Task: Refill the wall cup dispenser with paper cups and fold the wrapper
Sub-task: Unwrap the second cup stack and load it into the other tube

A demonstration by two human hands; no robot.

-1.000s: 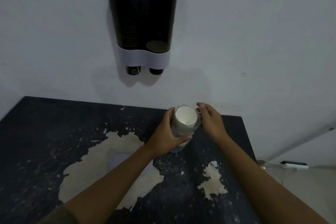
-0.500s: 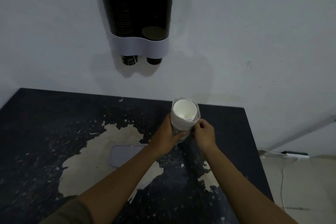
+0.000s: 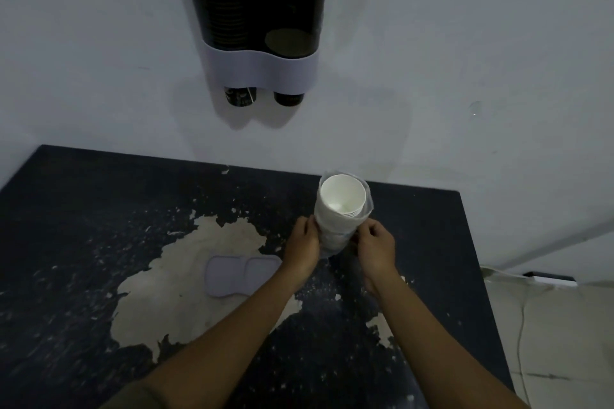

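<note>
a stack of white paper cups (image 3: 342,206) stands upright over the far right part of the counter (image 3: 99,209), its open mouth turned toward the camera and tipped slightly back. a thin clear wrapper (image 3: 367,209) sheathes the stack, showing as a pale film around the rim and down the sides, bunched lower down between the hands. whether the stack's base touches the counter cannot be told, since the hands hide it.

the left hand (image 3: 304,247) holds the lower left side of the stack, back of the hand toward the camera, its fingers (image 3: 307,226) pressed together against the wrapper. the right hand (image 3: 377,249) is at the lower right side, knuckles up, its fingers (image 3: 363,231) curled in and pinched on the wrapper beside the cups. both forearms reach in from the bottom edge, converging on the stack; an olive sleeve (image 3: 133,397) shows at the left elbow.

just left of the left wrist, a flat grey double-lobed lid (image 3: 239,274) lies on the counter, over a pale patch where the dark surface has peeled away.

on the wall above hangs the cup dispenser (image 3: 259,10), two dark tubes joined by a grey band. the left tube shows stacked rims; the right shows one dark disc low down. a cup bottom (image 3: 240,96) pokes out under each tube.
</note>
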